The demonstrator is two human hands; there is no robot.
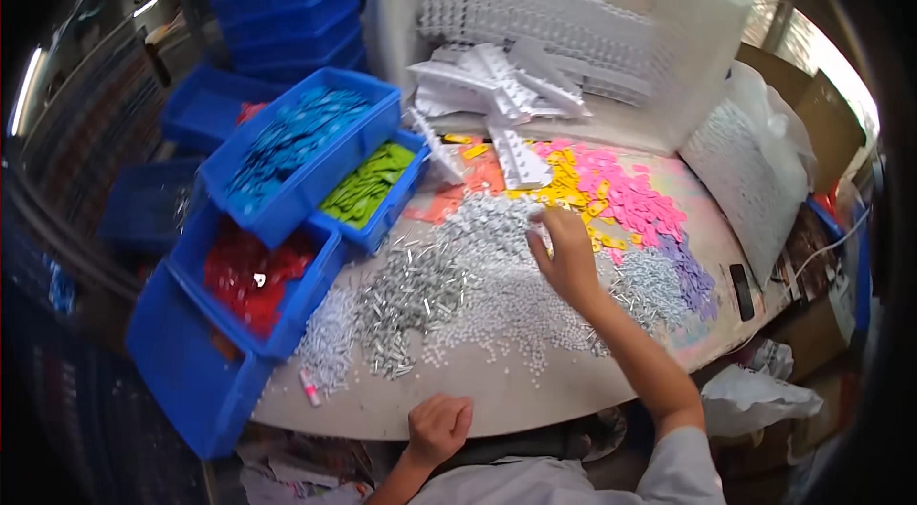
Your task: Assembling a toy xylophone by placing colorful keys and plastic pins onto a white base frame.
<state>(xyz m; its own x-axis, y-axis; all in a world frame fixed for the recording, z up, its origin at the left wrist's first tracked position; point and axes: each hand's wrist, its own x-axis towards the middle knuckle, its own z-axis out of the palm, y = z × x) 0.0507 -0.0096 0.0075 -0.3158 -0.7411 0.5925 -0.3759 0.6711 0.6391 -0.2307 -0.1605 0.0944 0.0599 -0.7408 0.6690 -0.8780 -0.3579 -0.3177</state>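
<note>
Spreading over most of the desk (368, 412), heaps of small parts lie in patches of colour. White beads (521, 314), tiny and pale, form a broad heap in the middle; silver tubes (415, 290), short and shiny, lie to their left. On the far side of the beads are grey-white bits (482, 223), with flat yellow pieces (564, 182) beyond them and bright pink pieces (635, 194) to the right of the yellow.

The upper blue box (267, 223), at left, hides part of the red pieces (253, 280) below it. The left forearm is cut off by the near edge of the view. The right hand (564, 252) covers some of the parts under it, and single grey-white bits blur together.

That hand is over the right side of the grey-white bits, near the yellow pieces. Its grip is bent, thumb and forefinger tips slightly apart; whether it holds or touches a bit, I cannot tell. The left hand (439, 424) is clenched loosely at the desk's near edge, its palm hidden.
</note>
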